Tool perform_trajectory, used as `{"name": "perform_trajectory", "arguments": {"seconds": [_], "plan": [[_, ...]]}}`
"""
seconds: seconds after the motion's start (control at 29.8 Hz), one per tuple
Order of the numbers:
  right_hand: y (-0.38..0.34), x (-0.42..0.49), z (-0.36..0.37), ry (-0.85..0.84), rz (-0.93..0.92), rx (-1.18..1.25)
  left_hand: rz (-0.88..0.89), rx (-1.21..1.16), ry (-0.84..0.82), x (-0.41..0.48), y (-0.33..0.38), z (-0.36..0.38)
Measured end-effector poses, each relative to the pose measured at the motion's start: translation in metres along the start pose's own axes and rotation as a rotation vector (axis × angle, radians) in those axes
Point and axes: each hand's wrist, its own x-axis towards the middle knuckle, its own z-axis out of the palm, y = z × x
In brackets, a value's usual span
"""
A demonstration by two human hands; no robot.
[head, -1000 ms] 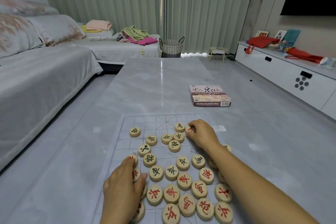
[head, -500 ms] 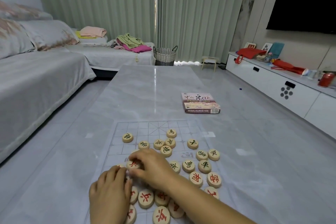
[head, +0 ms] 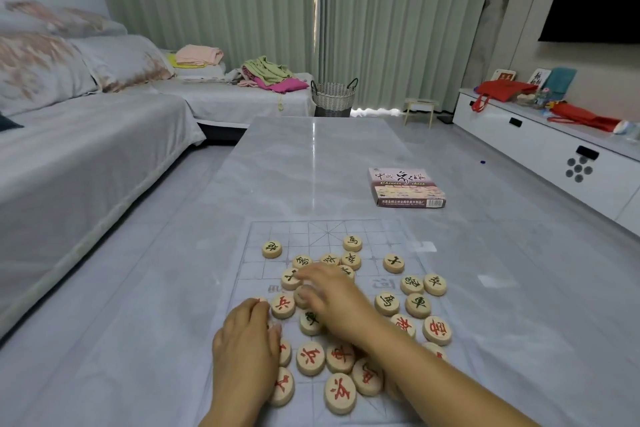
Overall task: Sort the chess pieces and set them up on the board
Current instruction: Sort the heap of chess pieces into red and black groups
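A grey-covered sofa [head: 86, 156] runs down your left and a low white cabinet [head: 540, 146] down your right, with the long marble-look table [head: 311, 163] stretching ahead of you between them. At the table's near end lies the board [head: 346, 230], a clear sheet printed with a grid, its far rows bare. Beyond it and to the right sits the chess set's box [head: 407, 188], lying flat and well apart from the pieces. Your right hand [head: 337, 296] reaches across the middle of the board, fingers bent and close together, the forefinger tip touching a black-lettered disc and the thumb lying on a half-hidden piece [head: 300, 300]; whether that piece is actually pinched cannot be told. Your left hand [head: 247, 354] lies palm down at the board's near left edge, fingers together and lightly bent, resting on the discs beneath it without closing round any. The black-lettered pieces [head: 352, 243] are scattered over the board's middle and right, unsorted. The red-lettered pieces [head: 310, 358] crowd the near rows, several touching one another and some hidden under your wrists.
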Motion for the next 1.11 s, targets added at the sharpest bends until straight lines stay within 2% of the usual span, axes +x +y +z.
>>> {"name": "perform_trajectory", "arguments": {"seconds": [0.1, 0.2, 0.37, 0.47, 0.54, 0.64, 0.74, 0.91, 1.11], "plan": [[0.026, -0.01, -0.046, 0.148, 0.198, 0.115, -0.027, -0.028, -0.037, -0.002, 0.001, -0.003], [0.054, -0.029, -0.081, 0.252, 0.314, 0.174, -0.023, -0.036, -0.087, -0.003, 0.004, -0.002], [0.075, -0.055, -0.095, 0.253, 0.373, 0.229, -0.017, 0.019, -0.16, -0.004, 0.009, 0.001], [0.071, -0.067, -0.095, 0.266, 0.365, 0.176, -0.025, 0.036, -0.183, -0.005, 0.008, 0.0], [0.057, -0.073, -0.086, 0.128, 0.286, 0.035, -0.031, 0.034, -0.192, -0.006, 0.009, 0.0], [0.019, -0.075, -0.06, -0.216, 0.1, -0.174, -0.028, 0.043, -0.195, -0.005, 0.01, -0.001], [-0.004, -0.071, -0.036, -0.409, 0.062, -0.296, -0.017, 0.058, -0.208, -0.006, 0.01, -0.001], [-0.002, -0.043, -0.024, -0.476, 0.131, -0.369, -0.007, 0.088, -0.235, -0.005, 0.009, -0.002], [0.02, -0.006, -0.019, -0.422, 0.183, -0.441, -0.021, 0.096, -0.259, -0.006, 0.011, -0.004]]}}
